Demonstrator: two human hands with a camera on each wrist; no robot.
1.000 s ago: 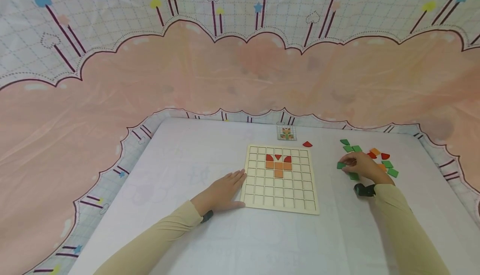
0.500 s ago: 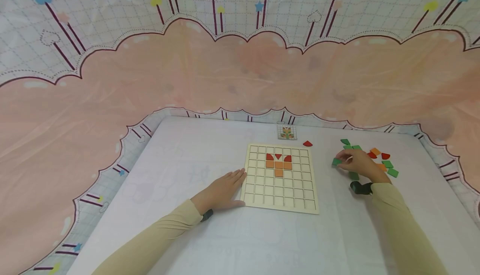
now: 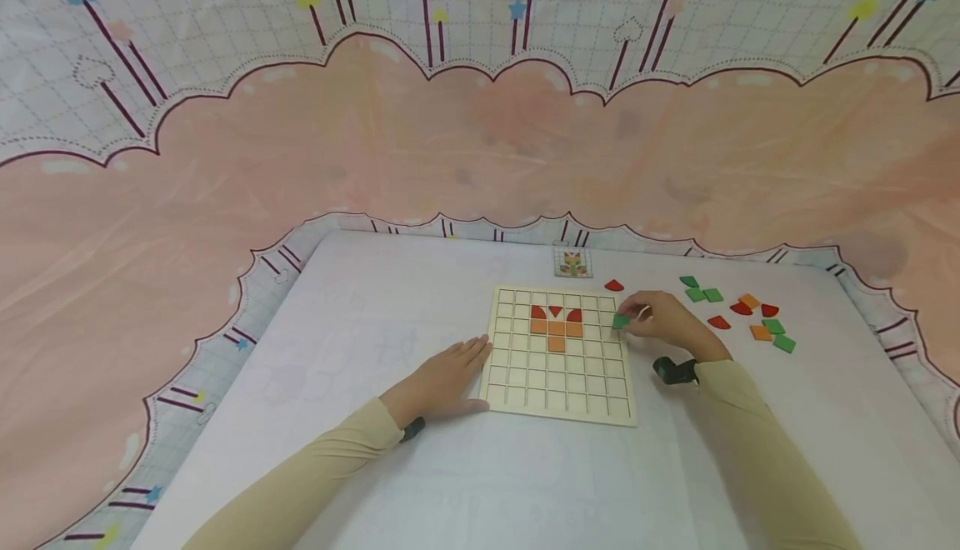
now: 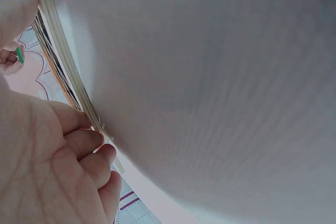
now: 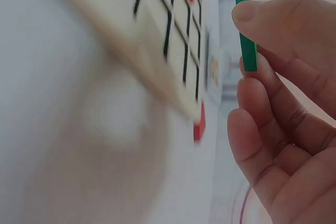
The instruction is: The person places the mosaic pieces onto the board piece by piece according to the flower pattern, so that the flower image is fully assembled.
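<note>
Pinching the flat green wooden tile (image 3: 621,322) edge-on, the right hand (image 3: 663,322) should lower it level into 1 cell of the pale wooden grid board (image 3: 558,387), which the left hand (image 3: 442,383), fingers straight and together, steadies.

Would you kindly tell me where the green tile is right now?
In the head view, the right hand pinches the green tile at the grid board's right edge.

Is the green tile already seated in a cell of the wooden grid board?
No, the right hand pinches the green tile at the wooden grid board's right edge, and the right wrist view shows it held clear.
</note>
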